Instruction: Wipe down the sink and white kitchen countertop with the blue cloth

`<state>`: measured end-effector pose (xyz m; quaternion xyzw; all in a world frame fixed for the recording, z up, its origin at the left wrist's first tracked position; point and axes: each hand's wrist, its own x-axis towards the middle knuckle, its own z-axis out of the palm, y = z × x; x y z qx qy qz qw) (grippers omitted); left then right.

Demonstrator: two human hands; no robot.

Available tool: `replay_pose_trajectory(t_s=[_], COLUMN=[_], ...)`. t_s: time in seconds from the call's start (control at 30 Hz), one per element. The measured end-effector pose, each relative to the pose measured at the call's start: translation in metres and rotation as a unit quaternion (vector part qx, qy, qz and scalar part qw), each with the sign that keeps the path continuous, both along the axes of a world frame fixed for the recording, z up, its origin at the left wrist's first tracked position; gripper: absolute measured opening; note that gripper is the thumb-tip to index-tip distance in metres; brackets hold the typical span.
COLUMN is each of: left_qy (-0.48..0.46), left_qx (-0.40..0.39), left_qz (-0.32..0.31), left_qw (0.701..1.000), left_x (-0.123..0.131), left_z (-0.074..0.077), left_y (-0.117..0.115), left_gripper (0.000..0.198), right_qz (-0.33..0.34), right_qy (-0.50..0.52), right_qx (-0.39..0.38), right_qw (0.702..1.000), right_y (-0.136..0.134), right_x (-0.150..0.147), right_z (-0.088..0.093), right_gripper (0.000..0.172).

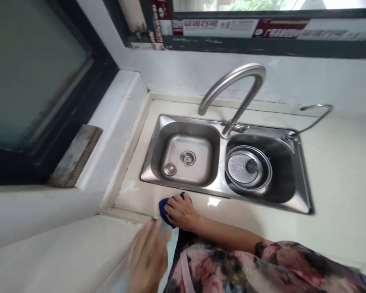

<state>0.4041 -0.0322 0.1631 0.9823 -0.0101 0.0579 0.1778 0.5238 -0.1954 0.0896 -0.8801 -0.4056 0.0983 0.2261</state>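
My right hand presses a dark blue cloth onto the cream countertop, just in front of the left sink basin. Its fingers curl over the cloth, and blue fabric shows on both sides of them. Lower down, my left hand hovers near the counter's front edge, smeared by motion. The fingers of that hand are stretched out, and nothing shows in them. Behind the cloth lies the double steel sink.
A drain plug sits in the left basin; a round strainer within a bowl is in the right one. The tall faucet arches between them. A thin spout stands at right. A wooden block lies on the left sill.
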Motion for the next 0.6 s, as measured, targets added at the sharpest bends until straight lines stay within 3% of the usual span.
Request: replay_pose_trajectory(t_s=[0.1,0.2,0.3,0.47,0.53,0.6], left_qy=[-0.044,-0.024,0.0,-0.024,-0.035,-0.04], left_qx=[0.005,-0.001,-0.021,-0.035,-0.039,-0.044], left_qz=[-0.062,-0.013,0.029,0.028,0.026,0.028], left_qw=[0.997,1.0,0.999,0.999,0.998,0.998], left_x=[0.051,0.091,0.107,0.112,0.113,0.113], left_z=[-0.034,-0.073,-0.1,-0.113,-0.113,-0.113], left_y=[-0.011,-0.016,-0.016,-0.015,-0.018,-0.021], left_gripper=[0.037,0.046,0.052,0.049,0.048,0.048], right_qz=[-0.031,-0.087,-0.187,-0.355,-0.411,-0.453], right_qy=[-0.001,-0.024,-0.062,-0.11,-0.125,-0.138], right_qx=[-0.013,-0.028,-0.045,-0.124,-0.168,-0.204], right_qw=[0.999,0.996,0.979,0.92,0.887,0.857], right_y=[-0.051,-0.114,-0.189,-0.301,-0.32,-0.317], right_x=[-0.011,-0.023,-0.043,-0.093,-0.107,-0.109], right_z=[0.0,-0.001,-0.001,0.0,0.0,-0.001], right_gripper=[0.024,0.026,0.029,0.03,0.031,0.032])
